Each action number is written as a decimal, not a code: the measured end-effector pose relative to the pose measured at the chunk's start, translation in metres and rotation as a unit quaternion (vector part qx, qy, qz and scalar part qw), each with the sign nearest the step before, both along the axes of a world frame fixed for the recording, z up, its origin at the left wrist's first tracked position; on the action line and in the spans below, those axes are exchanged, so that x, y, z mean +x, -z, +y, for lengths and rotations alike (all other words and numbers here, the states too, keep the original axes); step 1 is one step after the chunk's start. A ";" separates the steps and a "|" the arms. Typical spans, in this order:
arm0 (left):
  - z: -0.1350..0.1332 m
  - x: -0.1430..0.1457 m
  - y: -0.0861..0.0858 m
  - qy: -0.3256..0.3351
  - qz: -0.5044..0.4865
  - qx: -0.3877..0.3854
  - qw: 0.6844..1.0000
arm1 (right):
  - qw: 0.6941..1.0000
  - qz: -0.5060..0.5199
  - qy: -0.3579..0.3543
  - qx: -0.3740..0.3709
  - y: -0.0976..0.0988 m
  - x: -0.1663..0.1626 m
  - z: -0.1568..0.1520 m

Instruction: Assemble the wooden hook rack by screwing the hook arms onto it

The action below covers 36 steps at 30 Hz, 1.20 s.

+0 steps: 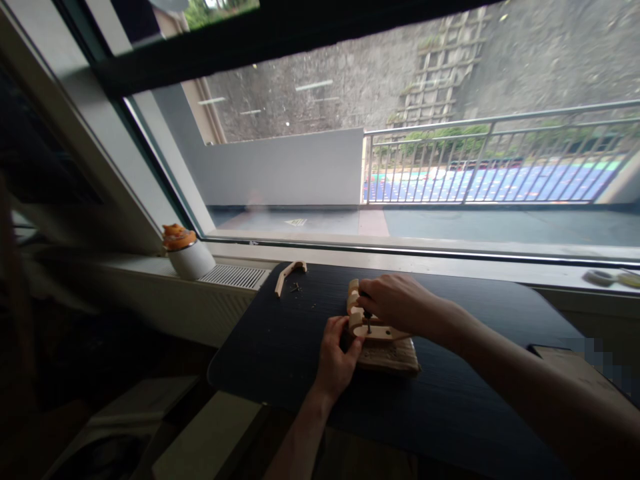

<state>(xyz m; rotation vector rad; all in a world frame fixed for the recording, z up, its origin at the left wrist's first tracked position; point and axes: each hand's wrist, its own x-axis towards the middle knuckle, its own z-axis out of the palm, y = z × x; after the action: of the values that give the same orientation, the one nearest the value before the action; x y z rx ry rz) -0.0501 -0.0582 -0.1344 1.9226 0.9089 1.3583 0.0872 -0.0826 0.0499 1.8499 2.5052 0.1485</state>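
My right hand (400,301) is closed around the dark handle of a screwdriver (369,325), which stands nearly upright. The shaft points down onto a pale wooden piece (383,333) with dark holes and rounded knobs along its far side. That piece rests on a rough brown block (387,359), perhaps cardboard or wood. From the near left, my left hand (337,360) grips the wooden piece's edge between fingers and thumb. Farther left on the table lies an angled wooden piece (284,277), with a few small screws (296,288) beside it.
The dark table (270,353) stands against a window sill (320,252). A white pot (193,260) with an orange top sits left on the ledge, near a vent grille (237,276). A box-like object (575,367) lies at the right.
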 end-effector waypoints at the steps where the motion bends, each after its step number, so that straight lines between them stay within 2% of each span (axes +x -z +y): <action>1: 0.000 0.000 0.000 0.000 -0.002 0.000 1.000 | 1.000 0.000 0.004 0.003 -0.001 -0.001 0.000; 7: 0.001 0.000 0.001 0.000 -0.002 0.000 1.000 | 1.000 0.002 0.009 0.015 0.000 -0.001 -0.001; 14: 0.001 0.000 0.001 0.002 0.000 -0.001 1.000 | 0.998 0.036 -0.048 0.009 0.005 0.005 -0.002; 25: 0.001 -0.001 0.004 0.004 0.006 -0.005 1.000 | 1.000 -0.006 -0.011 -0.001 -0.002 0.000 -0.002; 36: 0.000 0.000 0.000 0.006 0.007 -0.006 1.000 | 1.000 0.007 -0.022 -0.016 -0.001 -0.003 -0.004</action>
<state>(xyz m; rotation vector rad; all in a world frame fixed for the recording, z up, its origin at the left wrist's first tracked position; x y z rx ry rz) -0.0505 -0.0579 -0.1348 1.9273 0.9084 1.3320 0.0842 -0.0871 0.0504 1.7916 2.5432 0.0968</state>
